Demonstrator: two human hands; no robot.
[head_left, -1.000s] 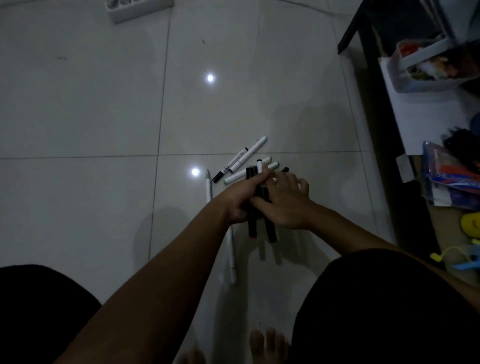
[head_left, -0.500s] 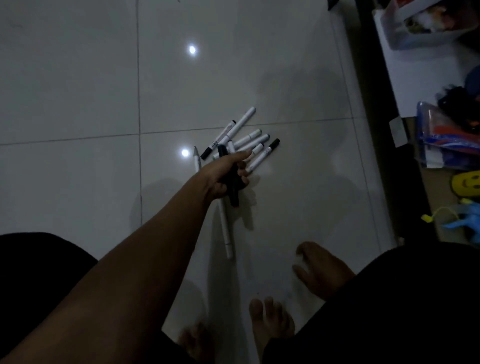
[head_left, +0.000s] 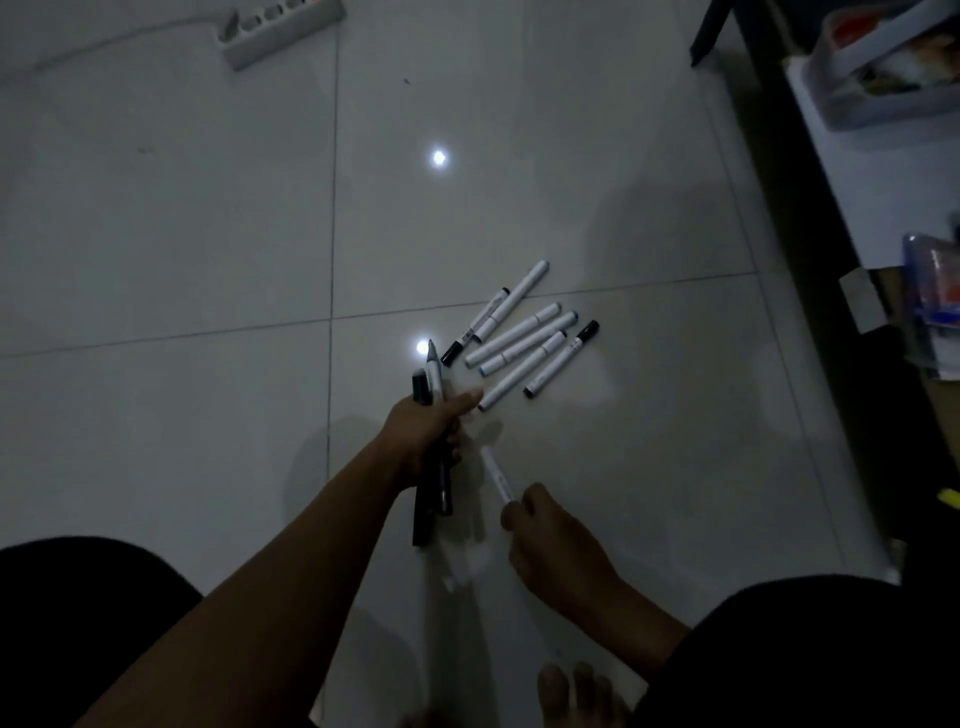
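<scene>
1. nearest, bare toes show at the bottom edge on the tiled floor.
2. just beyond them, the right hand pinches the near end of a white marker between curled fingertips. its far end points far-left toward the other hand. i cannot tell whether it is clear of the floor.
3. to the left, the left hand is wrapped round a bundle of dark markers plus a white pen whose tip sticks out on the far side. the dark barrels hang out unevenly on the near side.
4. the step in hand looks like feeding the white marker into that bundle. to do it well, bring it parallel to the barrels and slide it in from the right, under the thumb. loosen the left fingers only a little so nothing slips out, then level the ends, since one dark marker sits lower than the rest.
5. farther, right of the left hand, six loose markers lie fanned on the floor, mostly white. the nearest one lies just beside the left thumb tip, a sensible next pick.
6. farthest, a power strip lies at the far left, well apart
</scene>
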